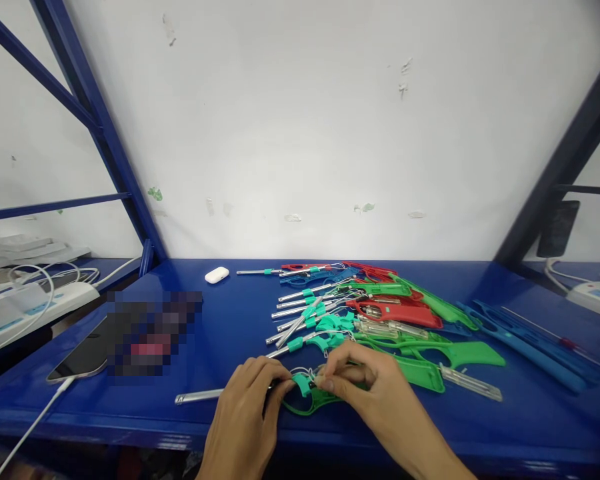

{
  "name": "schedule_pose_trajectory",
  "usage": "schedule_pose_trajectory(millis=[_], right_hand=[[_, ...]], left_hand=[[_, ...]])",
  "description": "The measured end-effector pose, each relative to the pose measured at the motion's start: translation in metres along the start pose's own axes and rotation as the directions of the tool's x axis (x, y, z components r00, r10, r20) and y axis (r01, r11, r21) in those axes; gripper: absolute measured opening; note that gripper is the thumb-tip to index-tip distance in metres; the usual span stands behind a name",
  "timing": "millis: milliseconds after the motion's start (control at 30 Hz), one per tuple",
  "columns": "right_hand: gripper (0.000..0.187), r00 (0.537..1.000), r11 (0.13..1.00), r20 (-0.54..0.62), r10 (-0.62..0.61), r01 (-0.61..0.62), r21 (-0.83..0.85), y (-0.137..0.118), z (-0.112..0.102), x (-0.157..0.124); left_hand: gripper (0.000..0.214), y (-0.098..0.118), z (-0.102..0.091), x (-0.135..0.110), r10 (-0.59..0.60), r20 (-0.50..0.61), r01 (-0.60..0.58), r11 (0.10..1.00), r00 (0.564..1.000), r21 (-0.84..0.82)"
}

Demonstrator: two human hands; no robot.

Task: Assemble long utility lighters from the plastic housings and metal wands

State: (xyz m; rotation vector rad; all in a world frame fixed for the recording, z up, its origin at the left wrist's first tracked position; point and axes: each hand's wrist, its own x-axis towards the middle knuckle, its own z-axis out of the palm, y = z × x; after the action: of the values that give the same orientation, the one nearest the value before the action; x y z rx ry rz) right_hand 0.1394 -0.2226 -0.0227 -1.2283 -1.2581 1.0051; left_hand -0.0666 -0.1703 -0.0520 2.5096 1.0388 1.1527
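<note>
My left hand is closed around a partly assembled stick lighter near the table's front edge. Its metal tube sticks out to the left of the hand. To the right show its turquoise trigger and the green handle shell. Thumb and fingers of my right hand pinch together just beside the trigger, by thin white wires. What sits between those fingertips is too small and hidden to tell. Behind both hands lie several more lighter parts, among them a red handle shell and a green handle shell.
Blue handle shells lie on the right of the blue table. Clear fuel tanks lie near my right hand. On the left are a phone with a white cable and a small white case. A white wall stands behind.
</note>
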Motion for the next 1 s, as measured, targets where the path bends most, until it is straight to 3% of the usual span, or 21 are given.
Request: schedule_pose_trajectory(millis=[433,667,733,833,933,1000], right_hand=[[0.013,0.991,0.950,-0.064,-0.121,0.096,-0.298,-0.001,-0.003,-0.002],[0.018,0.984,0.915,-0.031,-0.173,0.148,-0.375,0.007,-0.008,-0.005],[0.019,0.971,0.876,-0.010,-0.239,0.212,-0.434,0.013,-0.010,-0.008],[0.004,0.917,0.759,0.034,-0.397,0.349,-0.550,0.021,-0.010,-0.013],[0.029,0.883,0.680,0.086,-0.461,0.414,-0.606,0.026,-0.009,-0.015],[0.032,0.884,0.676,0.099,-0.458,0.418,-0.607,0.026,-0.008,-0.015]], left_hand=[[0.019,0.002,0.001,0.002,0.016,-0.001,-0.016,1.000,1.000,0.008],[0.019,0.002,0.000,0.002,0.066,-0.019,-0.066,0.997,0.998,0.028],[0.021,0.001,0.000,0.002,0.095,-0.030,-0.094,0.995,0.995,0.035],[0.025,-0.001,0.001,0.001,0.126,-0.050,-0.124,0.991,0.991,0.044],[0.028,-0.003,0.001,0.000,0.142,-0.053,-0.140,0.989,0.988,0.051],[0.029,-0.003,0.001,-0.001,0.148,-0.051,-0.146,0.988,0.988,0.052]])
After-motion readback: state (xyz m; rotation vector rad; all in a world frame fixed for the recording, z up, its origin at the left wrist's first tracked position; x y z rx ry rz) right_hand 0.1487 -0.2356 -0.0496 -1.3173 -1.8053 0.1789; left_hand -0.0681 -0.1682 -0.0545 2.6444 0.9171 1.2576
